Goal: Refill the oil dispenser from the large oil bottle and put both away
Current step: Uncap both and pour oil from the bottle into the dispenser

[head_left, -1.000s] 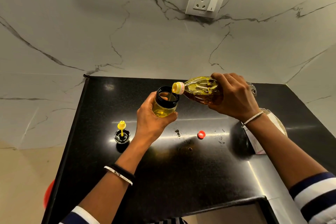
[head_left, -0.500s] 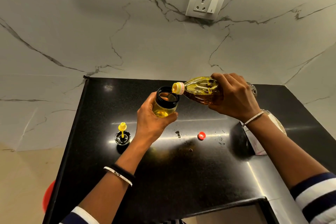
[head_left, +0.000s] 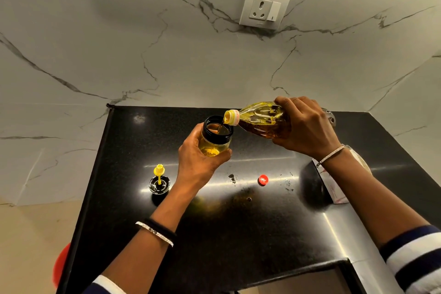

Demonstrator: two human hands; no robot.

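Oil dispenser point(head_left: 216, 142), gripped by the left hand point(head_left: 198, 164) near the counter's point(head_left: 238, 234) back edge, receives oil from the large oil bottle point(head_left: 260, 122) the right hand point(head_left: 307, 129) grasps; neck lettering unreadable.

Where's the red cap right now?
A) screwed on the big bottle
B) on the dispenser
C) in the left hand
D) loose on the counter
D: the red cap lies alone on the black counter, while the uncapped large oil bottle pours into the dispenser.
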